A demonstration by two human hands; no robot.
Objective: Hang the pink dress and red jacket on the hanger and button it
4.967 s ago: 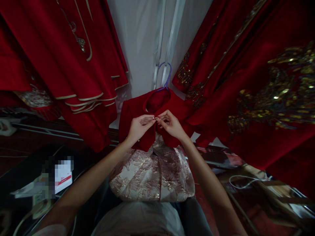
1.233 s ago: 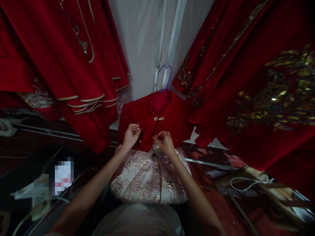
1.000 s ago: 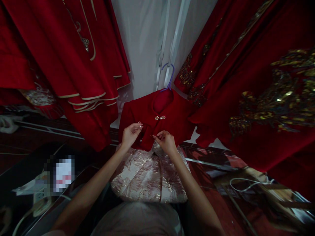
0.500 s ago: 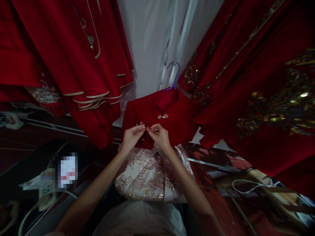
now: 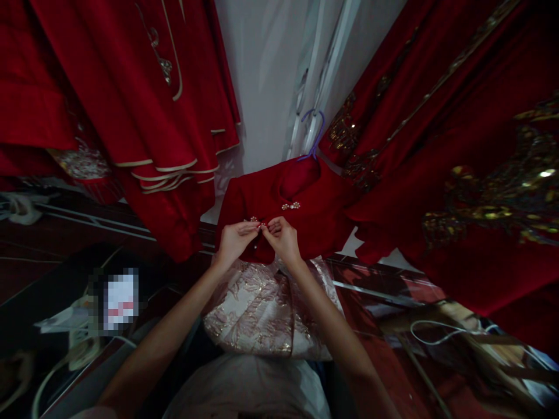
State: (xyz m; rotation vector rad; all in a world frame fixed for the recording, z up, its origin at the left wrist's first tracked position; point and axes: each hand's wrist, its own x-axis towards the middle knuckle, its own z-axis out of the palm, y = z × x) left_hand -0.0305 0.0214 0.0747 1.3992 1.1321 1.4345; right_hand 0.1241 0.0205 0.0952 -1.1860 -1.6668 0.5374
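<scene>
A short red jacket (image 5: 257, 195) hangs on a purple hanger (image 5: 315, 139) in front of me. My left hand (image 5: 236, 240) and my right hand (image 5: 283, 238) meet at its front opening, thumbs and fingertips pinched close together on a small beaded fastener (image 5: 262, 226). Fingertips partly cover this fastener, so I cannot tell whether its two halves are joined. Higher up, near the collar, a pearl-and-flower clasp (image 5: 291, 206) spans the front. Below the jacket lies pale pink brocade cloth with shiny patterns (image 5: 253, 314), across my lap.
Long red garments with pale edging (image 5: 174, 134) hang at left, and red gowns with gold sequins (image 5: 484, 203) at right. White door panels (image 5: 266, 70) stand behind. A white cable (image 5: 441, 334) loops at lower right; a power strip (image 5: 82, 346) lies at lower left.
My pinched fingertips have shifted slightly at the fastener and drawn closer together. The whole view has moved a little; the jacket still hangs in the same place.
</scene>
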